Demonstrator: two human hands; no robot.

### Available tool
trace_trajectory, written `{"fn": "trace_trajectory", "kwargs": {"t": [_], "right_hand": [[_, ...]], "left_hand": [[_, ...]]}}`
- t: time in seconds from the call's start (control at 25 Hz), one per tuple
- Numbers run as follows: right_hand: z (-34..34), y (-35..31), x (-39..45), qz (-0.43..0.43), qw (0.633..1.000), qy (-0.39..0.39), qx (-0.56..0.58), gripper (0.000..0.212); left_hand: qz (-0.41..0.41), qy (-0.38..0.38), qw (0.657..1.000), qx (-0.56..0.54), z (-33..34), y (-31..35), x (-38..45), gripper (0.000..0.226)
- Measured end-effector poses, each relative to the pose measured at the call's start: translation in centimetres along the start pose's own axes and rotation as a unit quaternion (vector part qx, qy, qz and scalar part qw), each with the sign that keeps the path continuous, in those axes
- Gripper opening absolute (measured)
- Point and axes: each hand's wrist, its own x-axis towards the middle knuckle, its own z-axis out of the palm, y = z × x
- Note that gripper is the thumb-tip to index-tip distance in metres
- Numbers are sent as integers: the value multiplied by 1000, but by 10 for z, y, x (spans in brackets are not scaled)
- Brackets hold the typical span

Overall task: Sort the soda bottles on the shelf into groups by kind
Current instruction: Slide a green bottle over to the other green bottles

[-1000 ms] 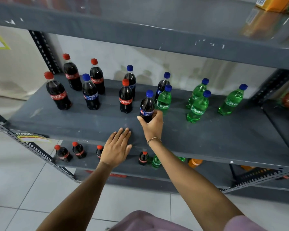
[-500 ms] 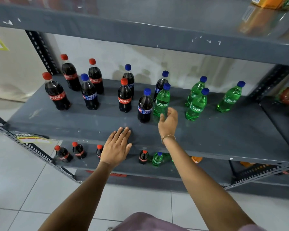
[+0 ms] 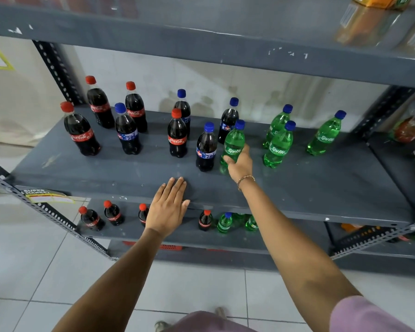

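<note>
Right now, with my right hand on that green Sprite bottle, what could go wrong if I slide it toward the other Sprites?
1. The right hand grips the Sprite bottle low; it already leans and could tip.
2. The blue-capped cola bottle stands close beside it, so a knuckle might knock it.
3. Two Sprite bottles crowd the path, leaving little room.

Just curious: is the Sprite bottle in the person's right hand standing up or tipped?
Upright. The Sprite bottle stands on the shelf, blue cap on top, while the right hand wraps its lower half.
</note>
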Motion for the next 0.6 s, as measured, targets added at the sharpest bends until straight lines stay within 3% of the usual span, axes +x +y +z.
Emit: {"fn": "trace_trajectory", "kwargs": {"t": [0.28, 0.6], "right_hand": [[-66, 31, -41, -8, 1000, 16, -15, 47], [-165, 71, -45, 5, 996, 75, -40, 44]], "left_hand": [[-67, 36, 997, -29, 6, 34, 1, 56], [34, 26, 998, -38, 18, 143, 21, 54]]}}
